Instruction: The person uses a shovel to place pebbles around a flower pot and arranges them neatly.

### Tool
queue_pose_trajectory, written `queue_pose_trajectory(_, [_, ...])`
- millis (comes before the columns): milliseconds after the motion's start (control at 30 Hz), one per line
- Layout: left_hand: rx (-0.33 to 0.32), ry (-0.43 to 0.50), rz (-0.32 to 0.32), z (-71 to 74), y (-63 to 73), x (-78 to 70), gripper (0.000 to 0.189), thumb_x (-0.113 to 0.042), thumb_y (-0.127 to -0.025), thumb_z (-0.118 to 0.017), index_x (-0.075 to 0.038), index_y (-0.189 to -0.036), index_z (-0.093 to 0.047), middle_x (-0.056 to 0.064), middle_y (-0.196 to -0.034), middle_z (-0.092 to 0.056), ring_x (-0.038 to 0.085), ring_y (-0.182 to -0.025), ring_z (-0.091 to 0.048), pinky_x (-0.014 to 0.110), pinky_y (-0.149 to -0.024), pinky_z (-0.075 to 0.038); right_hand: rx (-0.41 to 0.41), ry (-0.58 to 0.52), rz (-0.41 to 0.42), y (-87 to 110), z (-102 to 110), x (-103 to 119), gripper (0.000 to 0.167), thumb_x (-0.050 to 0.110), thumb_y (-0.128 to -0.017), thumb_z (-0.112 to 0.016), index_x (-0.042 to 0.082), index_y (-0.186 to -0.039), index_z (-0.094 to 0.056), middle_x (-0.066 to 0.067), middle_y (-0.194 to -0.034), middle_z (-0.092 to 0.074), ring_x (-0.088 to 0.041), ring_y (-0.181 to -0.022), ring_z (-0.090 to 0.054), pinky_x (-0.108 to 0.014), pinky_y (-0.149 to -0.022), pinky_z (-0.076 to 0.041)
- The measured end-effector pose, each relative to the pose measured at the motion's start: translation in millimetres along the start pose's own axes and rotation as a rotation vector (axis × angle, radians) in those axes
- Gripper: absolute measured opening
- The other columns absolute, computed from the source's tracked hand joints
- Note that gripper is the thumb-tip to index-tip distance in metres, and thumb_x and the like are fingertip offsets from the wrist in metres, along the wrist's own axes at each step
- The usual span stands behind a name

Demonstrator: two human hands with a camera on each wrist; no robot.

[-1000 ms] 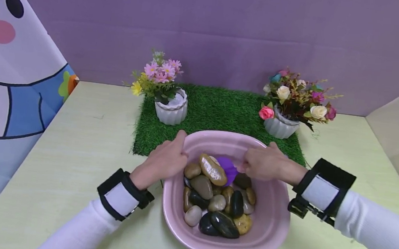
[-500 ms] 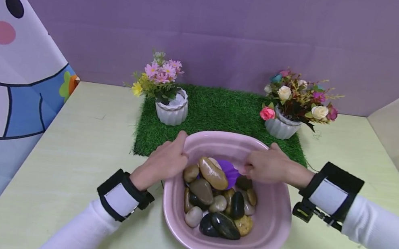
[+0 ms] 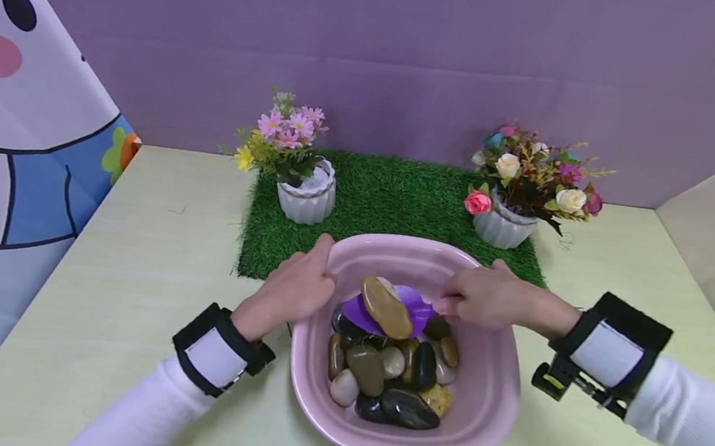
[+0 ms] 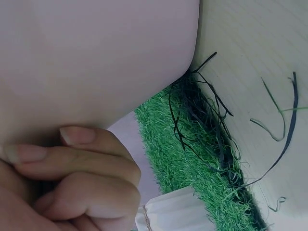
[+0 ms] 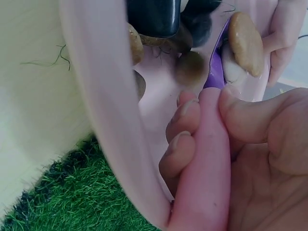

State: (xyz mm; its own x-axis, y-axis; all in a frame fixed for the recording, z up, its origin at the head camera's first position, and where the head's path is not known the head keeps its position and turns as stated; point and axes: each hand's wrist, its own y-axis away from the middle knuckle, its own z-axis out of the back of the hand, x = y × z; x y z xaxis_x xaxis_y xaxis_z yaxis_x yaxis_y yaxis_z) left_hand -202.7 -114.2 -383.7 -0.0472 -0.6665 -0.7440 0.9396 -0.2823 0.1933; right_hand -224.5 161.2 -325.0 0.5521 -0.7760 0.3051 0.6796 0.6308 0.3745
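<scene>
My right hand (image 3: 487,296) grips the pink handle (image 5: 207,159) of a small garden trowel inside the pink basin. The trowel's purple blade (image 3: 357,315) points left, with a long tan stone (image 3: 388,307) lying on it and a pale stone (image 5: 234,70) beside that one. Below the blade, several smooth stones lie in the basin, among them a grey-brown stone (image 3: 365,369) and a black stone (image 3: 408,409). My left hand (image 3: 299,280) holds the rim of the basin (image 3: 497,412) at its far left, fingers curled under the edge in the left wrist view.
Behind the basin lies a green artificial grass mat (image 3: 393,194). Two white pots stand on it, the left pot (image 3: 308,196) with pink daisies, the right pot (image 3: 504,224) with mixed roses. A purple backdrop (image 3: 375,58) rises behind the pale table (image 3: 152,245).
The trowel's blade has come up from among the stones and shows more, carrying the tan stone. The grey-brown stone has slid towards the near side. My right hand has shifted slightly right; the left stays put.
</scene>
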Motion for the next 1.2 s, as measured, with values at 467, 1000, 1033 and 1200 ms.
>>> queue_pose_trajectory(467, [-0.017,-0.03,0.019,0.2,0.8,-1.4,0.027,-0.01,-0.099,-0.046,-0.001,-0.123,-0.044,0.018,-0.085,-0.061,0.022,-0.055,-0.066,0.036,-0.045,-0.053,0.002,-0.006,-0.013,3.1,4,-2,0.028,0.028,-0.105,-0.057,0.019,-0.08,-0.068,0.009,-0.074,-0.057,-0.011,-0.073,-0.053,-0.04,-0.076,-0.034])
queue_pose_trajectory(1000, [-0.02,-0.029,0.02,-0.9,2.0,-1.7,0.026,-0.009,-0.099,-0.046,-0.001,-0.123,-0.044,0.018,-0.085,-0.06,0.022,-0.054,-0.066,0.035,-0.044,-0.054,-0.033,0.161,-0.017,-3.8,9,27,0.038,0.025,-0.097,-0.068,0.022,-0.061,-0.055,0.008,-0.057,-0.046,-0.012,-0.063,-0.042,-0.041,-0.077,-0.028])
queue_pose_trajectory(1033, [-0.018,-0.029,0.022,-0.8,1.9,-1.6,0.026,-0.009,-0.099,-0.046,-0.001,-0.123,-0.043,0.018,-0.085,-0.06,0.022,-0.054,-0.066,0.035,-0.045,-0.054,-0.025,0.18,-0.024,-4.4,12,31,0.038,0.026,-0.097,-0.068,0.021,-0.061,-0.055,0.008,-0.058,-0.047,-0.013,-0.063,-0.043,-0.042,-0.078,-0.029])
queue_pose_trajectory(1200, [-0.015,-0.043,0.017,-0.7,1.4,-1.2,0.026,-0.01,-0.1,-0.046,-0.001,-0.124,-0.043,0.018,-0.083,-0.059,0.022,-0.055,-0.066,0.035,-0.046,-0.053,0.002,0.321,-0.038,-9.5,22,48,0.035,0.029,-0.096,-0.07,0.019,-0.066,-0.057,0.004,-0.066,-0.054,-0.016,-0.065,-0.047,-0.043,-0.08,-0.032])
